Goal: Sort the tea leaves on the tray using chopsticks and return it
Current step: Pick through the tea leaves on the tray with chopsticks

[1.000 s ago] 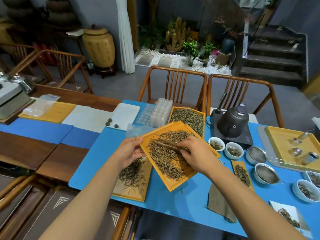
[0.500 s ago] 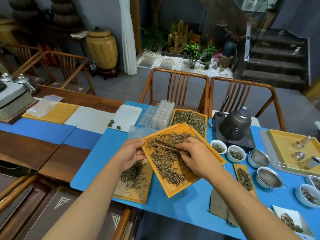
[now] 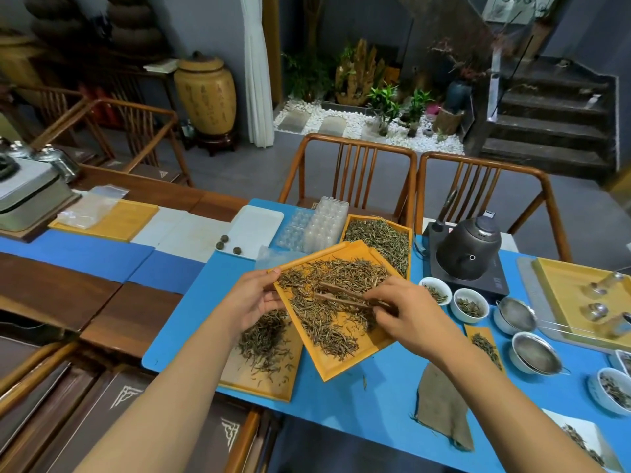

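Blue mat [image 3: 341, 404]: chopsticks [image 3: 345, 296] in right hand [image 3: 406, 315], over tray [image 3: 336, 361].

Dim, soft indoor light w/ faint shadows; wide-angle bending at edges, slight blur overall.

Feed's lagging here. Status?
Left hand grips tray edge. Right hand works chopsticks through tea leaves. Nothing obstructing.
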